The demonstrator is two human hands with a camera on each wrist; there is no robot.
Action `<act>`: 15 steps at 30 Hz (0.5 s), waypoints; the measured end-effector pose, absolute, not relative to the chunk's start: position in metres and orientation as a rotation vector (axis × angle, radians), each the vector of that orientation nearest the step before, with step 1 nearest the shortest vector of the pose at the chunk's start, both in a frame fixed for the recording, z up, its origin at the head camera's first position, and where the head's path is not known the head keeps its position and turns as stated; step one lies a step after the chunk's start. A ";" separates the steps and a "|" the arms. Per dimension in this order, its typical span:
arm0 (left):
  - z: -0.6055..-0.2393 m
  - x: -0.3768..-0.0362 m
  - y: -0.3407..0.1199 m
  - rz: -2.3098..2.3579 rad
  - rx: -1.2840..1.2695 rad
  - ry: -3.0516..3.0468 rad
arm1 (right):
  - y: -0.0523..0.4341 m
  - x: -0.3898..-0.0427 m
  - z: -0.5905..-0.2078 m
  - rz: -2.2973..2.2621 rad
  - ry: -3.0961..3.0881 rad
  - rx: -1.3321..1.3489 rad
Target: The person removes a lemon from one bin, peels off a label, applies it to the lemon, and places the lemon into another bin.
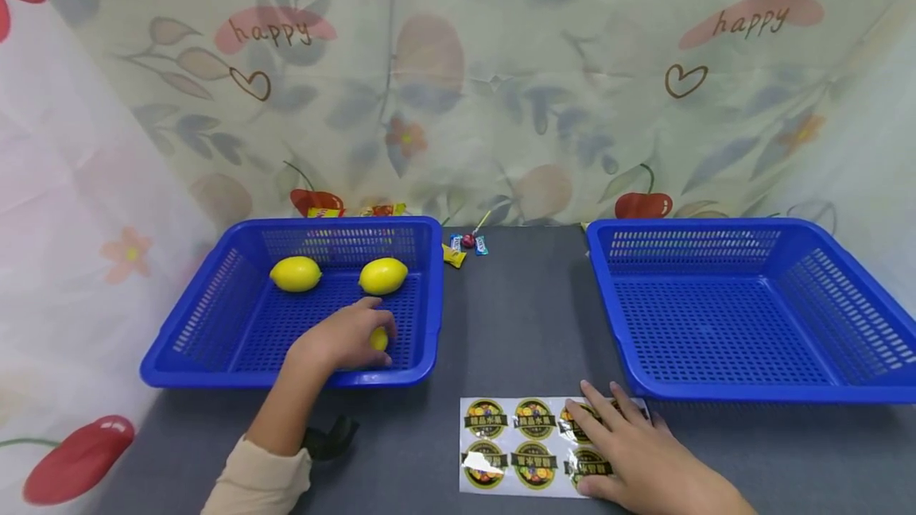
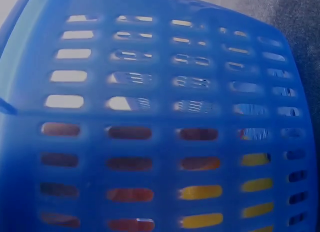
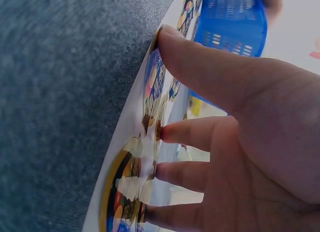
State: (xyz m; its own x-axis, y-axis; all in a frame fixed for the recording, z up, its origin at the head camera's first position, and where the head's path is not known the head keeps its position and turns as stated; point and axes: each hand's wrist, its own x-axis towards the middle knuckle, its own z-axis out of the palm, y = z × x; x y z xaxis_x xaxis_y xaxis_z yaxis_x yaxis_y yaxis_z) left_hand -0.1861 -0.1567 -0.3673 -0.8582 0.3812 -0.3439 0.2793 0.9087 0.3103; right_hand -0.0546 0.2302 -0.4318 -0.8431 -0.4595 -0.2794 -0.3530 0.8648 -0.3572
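Note:
In the head view my left hand [image 1: 342, 338] reaches over the near rim of the left blue basket [image 1: 429, 324]. Its fingers curl round a lemon [image 1: 379, 338], mostly hidden by the hand. Two other lemons lie farther back in that basket, one lemon [image 1: 296, 274] at left and another lemon [image 1: 383, 276] at right. Through the slots of the basket wall [image 2: 165, 114], the left wrist view shows bits of yellow and of fingers. My right hand [image 1: 640, 451] rests with spread fingers on a white sheet of round black-and-gold fruit stickers [image 1: 510, 445]; thumb and fingertips touch it.
A second blue basket [image 1: 716, 332] stands at right with nothing inside. Between the baskets, toward the back, lie a lollipop [image 1: 468, 241] and small wrapped candies [image 1: 454, 256]. A black object [image 1: 332, 439] lies beneath the left forearm. A printed curtain [image 1: 494, 102] hangs behind the grey table.

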 end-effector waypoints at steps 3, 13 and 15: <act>-0.368 -0.186 -0.158 0.309 0.448 2.680 | 0.229 -0.054 -0.432 -0.373 2.713 -0.629; -0.367 -0.189 -0.159 0.368 0.451 2.718 | 0.229 -0.055 -0.433 -0.329 2.737 -0.657; -0.363 -0.187 -0.159 0.446 0.456 2.756 | 0.228 -0.055 -0.433 -0.345 2.723 -0.662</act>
State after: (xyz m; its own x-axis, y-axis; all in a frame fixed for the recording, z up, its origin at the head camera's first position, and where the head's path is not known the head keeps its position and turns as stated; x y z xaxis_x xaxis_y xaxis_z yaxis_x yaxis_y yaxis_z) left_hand -0.1874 -0.1588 -0.3629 -0.9007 0.3553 -0.2502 0.2583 0.9007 0.3493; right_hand -0.0555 0.2281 -0.4331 -0.8426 -0.4790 -0.2459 -0.4026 0.8638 -0.3030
